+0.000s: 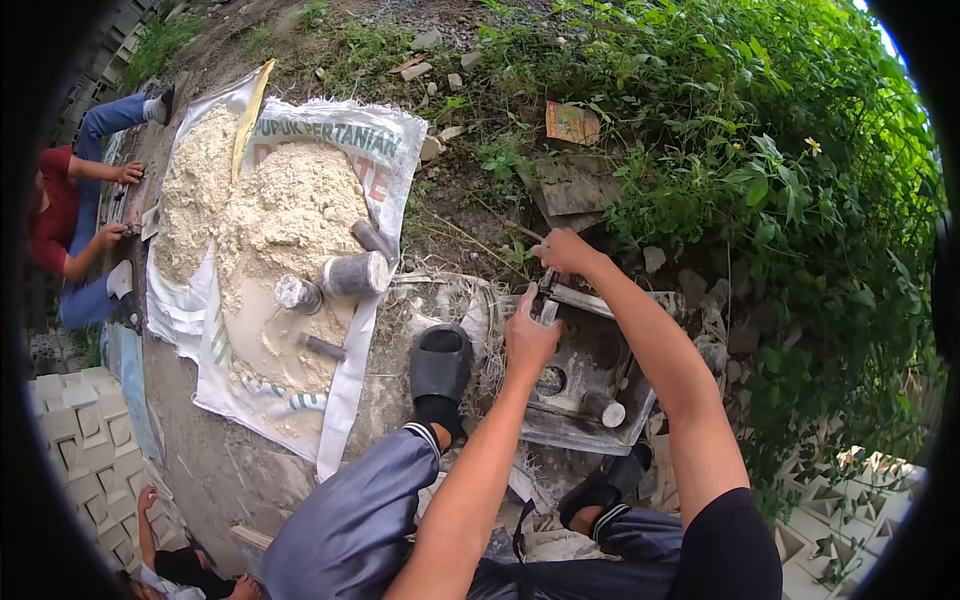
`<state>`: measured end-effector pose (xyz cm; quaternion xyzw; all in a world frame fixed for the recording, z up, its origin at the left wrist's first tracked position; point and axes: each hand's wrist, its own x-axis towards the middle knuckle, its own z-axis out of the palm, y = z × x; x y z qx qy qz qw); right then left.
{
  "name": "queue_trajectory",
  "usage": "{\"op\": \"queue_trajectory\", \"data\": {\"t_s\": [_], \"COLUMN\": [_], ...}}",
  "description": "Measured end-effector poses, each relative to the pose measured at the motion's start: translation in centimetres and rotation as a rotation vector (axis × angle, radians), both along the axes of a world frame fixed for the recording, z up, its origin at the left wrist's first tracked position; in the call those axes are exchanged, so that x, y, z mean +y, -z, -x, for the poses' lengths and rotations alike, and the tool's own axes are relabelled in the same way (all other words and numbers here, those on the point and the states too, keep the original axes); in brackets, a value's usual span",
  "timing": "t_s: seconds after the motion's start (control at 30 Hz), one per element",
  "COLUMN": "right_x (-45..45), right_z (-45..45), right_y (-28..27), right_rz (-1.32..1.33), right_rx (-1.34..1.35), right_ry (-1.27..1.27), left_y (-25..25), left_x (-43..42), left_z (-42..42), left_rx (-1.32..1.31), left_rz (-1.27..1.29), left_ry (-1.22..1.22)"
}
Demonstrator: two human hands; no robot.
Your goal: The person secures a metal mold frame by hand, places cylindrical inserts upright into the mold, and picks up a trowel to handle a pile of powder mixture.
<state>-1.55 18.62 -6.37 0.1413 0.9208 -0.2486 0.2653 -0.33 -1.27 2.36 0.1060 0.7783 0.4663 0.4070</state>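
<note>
Both hands meet over the upper-left corner of a grey metal tray on the ground, between the feet. Right hand and left hand have fingers curled at a small dark metal part; can't tell if either has a firm grip. Short cylinder lies tilted at tray's near side. Left: pale powder heaped on printed sack, two thick cylinders on it. Co-worker in red far left.
</note>
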Motion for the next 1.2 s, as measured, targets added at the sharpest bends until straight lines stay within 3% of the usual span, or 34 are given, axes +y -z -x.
{"op": "queue_trajectory", "data": {"t_s": [0.03, 0.1, 0.13, 0.17, 0.2, 0.33, 0.53, 0.67, 0.7, 0.77, 0.97, 1.0, 1.1, 1.2], "right_x": [-0.8, -3.2, -3.1, -3.4, -3.8, -3.3, -2.1, -2.0, -2.0, -2.2, -2.1, -2.2, -2.3, -2.7], "right_z": [0.8, 3.2, 3.9, 4.4, 4.7, 4.7, 2.3, 1.3, 1.1, 0.5, 2.1, 2.5, 2.8, 1.6], "right_y": [-1.5, -3.6, -3.5, -3.2, -3.2, -2.9, -4.2, -4.1, -4.0, -3.8, -3.2, -2.8, -2.3, -3.6], "right_rz": [-0.006, -0.302, -0.315, -0.311, -0.3, -0.213, -0.167, -0.168, -0.172, -0.186, -0.194, -0.194, -0.227, -0.209], "right_rx": [0.003, -0.063, -0.062, -0.297, -0.531, -0.491, -0.052, 0.042, 0.043, 0.052, -0.103, -0.193, -0.182, -0.076], "right_ry": [0.007, -0.575, -0.572, -0.662, -0.747, -0.919, -0.839, -0.713, -0.715, -0.483, -0.455, -0.461, -0.553, -0.44], "left_y": [0.2, 1.5, 2.6, 3.8, 3.5, 2.6, 2.2, 2.1, 2.0, 1.5, 3.3, 2.3, 3.2, 3.6], "left_x": [0.1, 0.1, 0.2, 0.0, 0.0, 0.2, 0.3, 0.4, 0.5, 0.5, 0.1, 0.2, 0.2, 0.3], "left_z": [0.0, -0.5, -0.7, -1.1, -0.9, -0.6, -0.3, -0.6, -0.5, -0.6, -0.9, -0.6, -0.7, -0.8], "left_rx": [0.025, 0.047, 0.201, 0.35, 0.24, 0.192, 0.132, 0.162, 0.164, 0.142, 0.225, 0.124, 0.176, 0.19], "left_rz": [0.007, 0.008, -0.02, -0.038, -0.095, -0.007, -0.024, 0.032, 0.029, 0.107, -0.035, 0.0, -0.001, -0.048], "left_ry": [0.011, 0.029, 0.034, 0.04, 0.002, 0.016, 0.016, 0.037, 0.035, 0.038, 0.04, 0.061, 0.069, 0.043]}}
